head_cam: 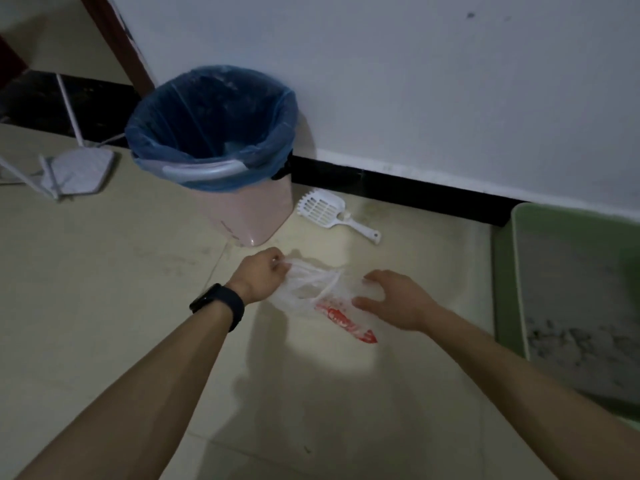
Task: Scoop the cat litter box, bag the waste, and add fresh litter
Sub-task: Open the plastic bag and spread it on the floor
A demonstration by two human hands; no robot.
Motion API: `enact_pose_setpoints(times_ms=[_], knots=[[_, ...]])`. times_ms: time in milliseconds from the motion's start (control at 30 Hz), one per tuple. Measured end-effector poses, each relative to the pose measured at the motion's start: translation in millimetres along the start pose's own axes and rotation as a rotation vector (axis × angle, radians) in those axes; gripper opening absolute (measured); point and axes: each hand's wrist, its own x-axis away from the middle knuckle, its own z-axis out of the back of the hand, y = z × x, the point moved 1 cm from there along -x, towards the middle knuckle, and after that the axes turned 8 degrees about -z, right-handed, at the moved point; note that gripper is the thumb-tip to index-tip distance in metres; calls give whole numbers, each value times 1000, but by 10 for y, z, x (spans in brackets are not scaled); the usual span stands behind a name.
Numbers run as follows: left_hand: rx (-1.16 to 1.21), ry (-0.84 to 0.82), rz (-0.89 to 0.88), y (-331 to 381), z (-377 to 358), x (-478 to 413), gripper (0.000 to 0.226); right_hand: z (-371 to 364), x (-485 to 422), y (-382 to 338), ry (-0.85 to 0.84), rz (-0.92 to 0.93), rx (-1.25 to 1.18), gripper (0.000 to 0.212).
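Observation:
A thin white plastic bag (317,292) with red print lies on the floor in the middle of the view. My left hand (261,273), with a dark watch on its wrist, is closed on the bag's left end. My right hand (394,299) grips the bag's right side with fingers bent around it. A white slotted litter scoop (329,211) lies on the floor beyond the bag, close to the wall. The green litter box (505,271) with grey litter sits at the right edge, partly cut off.
A pink bin (249,209) lined with a blue bag stands against the wall behind my left hand. A white router (79,171) with antennas lies on the floor at the left. A black skirting board runs along the white wall. Beige floor tiles surround the bag.

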Motion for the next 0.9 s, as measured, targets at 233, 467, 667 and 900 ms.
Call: enact_pose_setpoints(times_ms=[233,467,667,900], knots=[[730,-171,273,189,-50,1,24,-74,192,388,259,-23,-86,31],[1222,-261,394,328,-322,37,39,-134,45,413,349,-304,-854,15],[1342,-335,397,530,-368,117,42,14,-14,404,17,-590,-1656,18],[1027,-457,364,258,-536,80,55,30,-83,629,35,-623,-1368,20]])
